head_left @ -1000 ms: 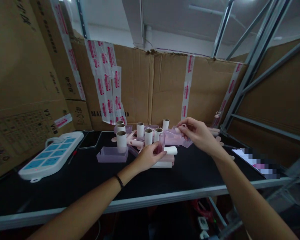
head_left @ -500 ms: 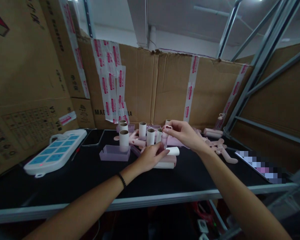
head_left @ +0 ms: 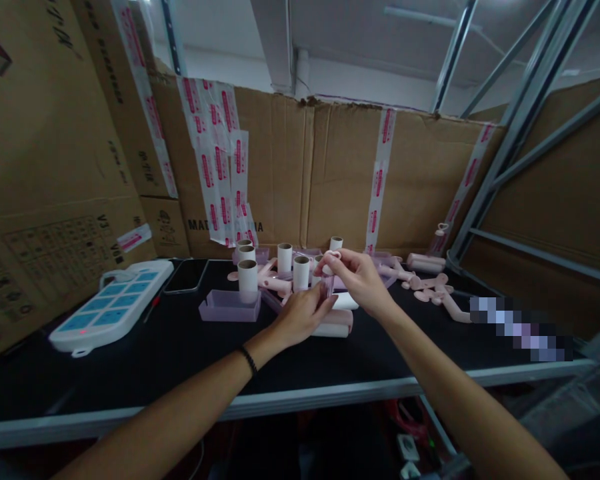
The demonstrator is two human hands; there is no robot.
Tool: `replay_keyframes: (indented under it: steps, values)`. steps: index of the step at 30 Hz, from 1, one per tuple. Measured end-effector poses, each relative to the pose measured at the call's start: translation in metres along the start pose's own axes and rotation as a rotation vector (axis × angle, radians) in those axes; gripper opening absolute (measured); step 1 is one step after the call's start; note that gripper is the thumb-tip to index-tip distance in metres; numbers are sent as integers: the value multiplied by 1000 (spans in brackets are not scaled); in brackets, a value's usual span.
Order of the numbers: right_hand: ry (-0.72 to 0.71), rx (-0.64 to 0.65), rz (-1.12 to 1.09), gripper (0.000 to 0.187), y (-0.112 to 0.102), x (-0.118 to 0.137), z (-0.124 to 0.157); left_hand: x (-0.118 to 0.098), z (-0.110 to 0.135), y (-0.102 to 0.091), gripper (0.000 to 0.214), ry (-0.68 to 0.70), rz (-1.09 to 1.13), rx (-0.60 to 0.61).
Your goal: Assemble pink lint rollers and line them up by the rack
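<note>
My left hand [head_left: 299, 315] is closed around a small clear pink tube [head_left: 327, 288] held upright over the black table [head_left: 180, 353]. My right hand [head_left: 356, 277] pinches a small pink handle piece [head_left: 331, 255] right at the tube's top. Both hands meet in front of several white cardboard roll cores [head_left: 248, 276] standing on end. A white roll [head_left: 330, 325] lies flat under my hands.
A shallow clear purple tray [head_left: 225, 310] lies left of my hands. A white and blue power strip [head_left: 111, 303] and a dark phone [head_left: 187, 276] lie at the left. Loose pink handles [head_left: 430, 290] lie at the right. Cardboard boxes [head_left: 330, 180] wall the back; a metal rack frame [head_left: 505, 120] stands right.
My right hand moved left from the pink pile to my left hand, bringing the pink piece onto the tube's top. My left hand stayed put with the tube.
</note>
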State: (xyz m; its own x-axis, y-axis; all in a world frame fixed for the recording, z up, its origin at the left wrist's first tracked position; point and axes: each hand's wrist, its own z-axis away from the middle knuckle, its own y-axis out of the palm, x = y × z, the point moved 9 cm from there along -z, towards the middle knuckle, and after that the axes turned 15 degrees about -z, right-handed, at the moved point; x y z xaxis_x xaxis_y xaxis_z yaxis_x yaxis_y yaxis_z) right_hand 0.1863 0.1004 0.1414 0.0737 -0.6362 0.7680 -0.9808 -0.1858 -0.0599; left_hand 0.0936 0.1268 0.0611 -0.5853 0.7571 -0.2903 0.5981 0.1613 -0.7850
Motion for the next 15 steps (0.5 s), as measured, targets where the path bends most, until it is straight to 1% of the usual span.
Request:
replay_keyframes:
  steps: [6,15]
  values:
    - [11,67,53,38,-7,-3,-3,1,-3,6,35,16,-57,32]
    - [-6,189,125,38,-6,-1,-9,6,-5,10,38,7,-135,52]
